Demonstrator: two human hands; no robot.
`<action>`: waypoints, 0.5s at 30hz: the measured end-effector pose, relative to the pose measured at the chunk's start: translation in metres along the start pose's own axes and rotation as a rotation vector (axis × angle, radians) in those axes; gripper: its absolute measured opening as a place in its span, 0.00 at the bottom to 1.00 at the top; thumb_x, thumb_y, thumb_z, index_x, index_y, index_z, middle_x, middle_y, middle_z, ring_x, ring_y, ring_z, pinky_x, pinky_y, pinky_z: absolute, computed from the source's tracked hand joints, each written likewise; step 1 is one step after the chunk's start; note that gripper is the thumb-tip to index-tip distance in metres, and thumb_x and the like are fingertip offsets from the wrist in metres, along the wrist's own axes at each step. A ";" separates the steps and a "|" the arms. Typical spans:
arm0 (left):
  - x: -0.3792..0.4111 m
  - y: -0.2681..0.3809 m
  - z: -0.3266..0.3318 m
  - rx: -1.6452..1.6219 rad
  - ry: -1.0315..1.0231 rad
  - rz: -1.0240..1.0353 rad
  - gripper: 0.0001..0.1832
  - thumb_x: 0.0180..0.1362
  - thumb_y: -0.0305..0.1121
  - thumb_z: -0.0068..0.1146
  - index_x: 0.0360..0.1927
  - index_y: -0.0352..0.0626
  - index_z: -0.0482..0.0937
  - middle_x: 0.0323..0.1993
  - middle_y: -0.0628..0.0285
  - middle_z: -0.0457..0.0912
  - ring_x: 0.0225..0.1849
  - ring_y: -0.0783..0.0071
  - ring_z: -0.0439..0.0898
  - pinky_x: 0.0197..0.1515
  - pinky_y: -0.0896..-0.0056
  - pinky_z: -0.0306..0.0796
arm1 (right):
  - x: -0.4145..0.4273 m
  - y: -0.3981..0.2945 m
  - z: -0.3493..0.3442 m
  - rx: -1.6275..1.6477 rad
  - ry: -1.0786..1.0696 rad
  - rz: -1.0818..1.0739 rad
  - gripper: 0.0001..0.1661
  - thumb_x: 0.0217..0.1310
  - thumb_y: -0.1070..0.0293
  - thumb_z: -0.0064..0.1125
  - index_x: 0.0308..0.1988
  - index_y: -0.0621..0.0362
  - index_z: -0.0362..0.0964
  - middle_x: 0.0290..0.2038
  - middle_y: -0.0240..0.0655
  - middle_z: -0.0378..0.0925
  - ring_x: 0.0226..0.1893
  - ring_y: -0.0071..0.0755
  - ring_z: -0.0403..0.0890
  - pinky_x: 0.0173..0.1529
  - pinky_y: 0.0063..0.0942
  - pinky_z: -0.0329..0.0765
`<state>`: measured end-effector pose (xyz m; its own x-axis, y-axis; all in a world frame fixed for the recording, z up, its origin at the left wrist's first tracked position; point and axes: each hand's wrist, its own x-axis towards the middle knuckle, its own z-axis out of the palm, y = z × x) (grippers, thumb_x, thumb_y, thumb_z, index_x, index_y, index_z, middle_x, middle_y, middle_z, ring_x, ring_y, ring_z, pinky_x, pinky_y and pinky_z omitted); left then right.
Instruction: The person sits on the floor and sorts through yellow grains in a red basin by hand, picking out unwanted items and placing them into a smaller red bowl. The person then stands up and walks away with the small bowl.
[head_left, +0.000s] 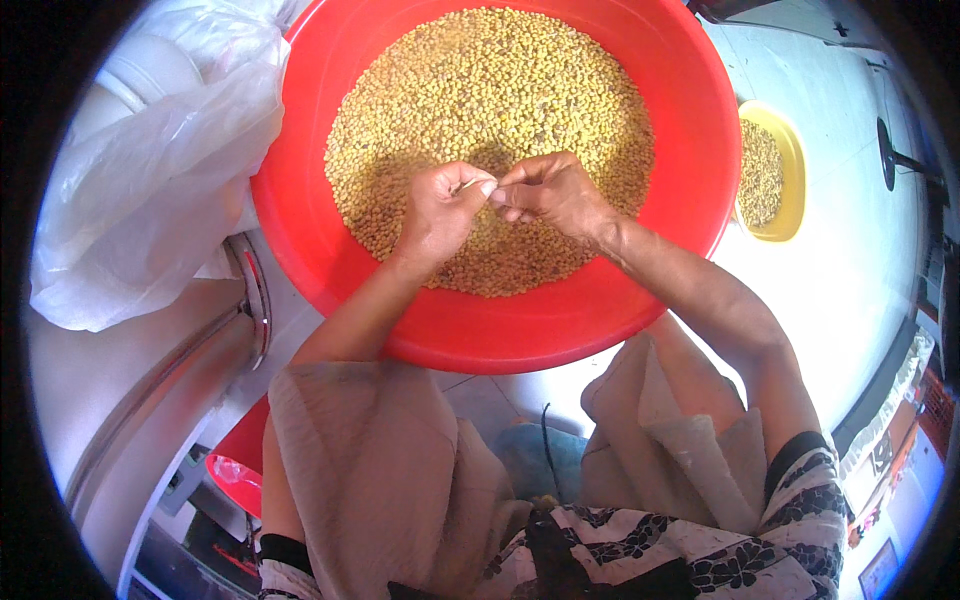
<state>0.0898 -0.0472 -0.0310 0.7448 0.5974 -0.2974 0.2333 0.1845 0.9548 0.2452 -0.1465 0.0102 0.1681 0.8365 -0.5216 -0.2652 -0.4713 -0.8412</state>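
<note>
Over a large red plastic basin (675, 142) holding a broad heap of small round yellow-brown beans or seeds (495, 82), my two hands meet fingertip to fingertip. My left hand (442, 214) pinches a small pale sliver (469, 184) between thumb and curled index finger. From the other side, my right hand (559, 191) presses its thumb and finger together right at my left thumb tip. The tiny thing between these tips is mostly hidden and too small to name. Both hands are raised above the heap and shade part of it.
A yellow plastic tub (795, 180) with similar beans stands on the pale tiled floor at the right. Crumpled translucent plastic sheeting (165, 157) lies at the left beside the basin. Below it is a rounded appliance-like panel (180, 375), near a red container (236, 472).
</note>
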 end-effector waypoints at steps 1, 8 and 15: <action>0.000 0.000 0.000 -0.023 -0.008 -0.015 0.03 0.60 0.25 0.56 0.35 0.36 0.81 0.28 0.68 0.82 0.30 0.84 0.75 0.36 0.81 0.69 | 0.000 0.000 -0.001 -0.011 0.006 0.002 0.05 0.56 0.74 0.63 0.28 0.63 0.79 0.21 0.32 0.79 0.21 0.19 0.77 0.26 0.20 0.72; -0.003 0.009 0.000 0.028 0.005 -0.154 0.03 0.60 0.26 0.58 0.35 0.38 0.81 0.26 0.73 0.78 0.26 0.88 0.70 0.30 0.84 0.65 | -0.003 -0.002 -0.003 -0.031 0.046 -0.036 0.08 0.59 0.71 0.59 0.28 0.63 0.78 0.21 0.32 0.78 0.20 0.19 0.76 0.26 0.21 0.73; -0.003 -0.003 0.007 0.037 0.081 -0.060 0.06 0.62 0.30 0.56 0.37 0.38 0.81 0.25 0.75 0.76 0.25 0.91 0.66 0.27 0.85 0.61 | -0.002 -0.002 -0.001 -0.172 0.083 -0.159 0.10 0.62 0.71 0.53 0.30 0.66 0.77 0.19 0.34 0.76 0.20 0.22 0.75 0.27 0.26 0.74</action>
<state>0.0907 -0.0549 -0.0324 0.6762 0.6474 -0.3516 0.3001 0.1938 0.9340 0.2466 -0.1478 0.0124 0.2746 0.8813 -0.3845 -0.0646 -0.3821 -0.9219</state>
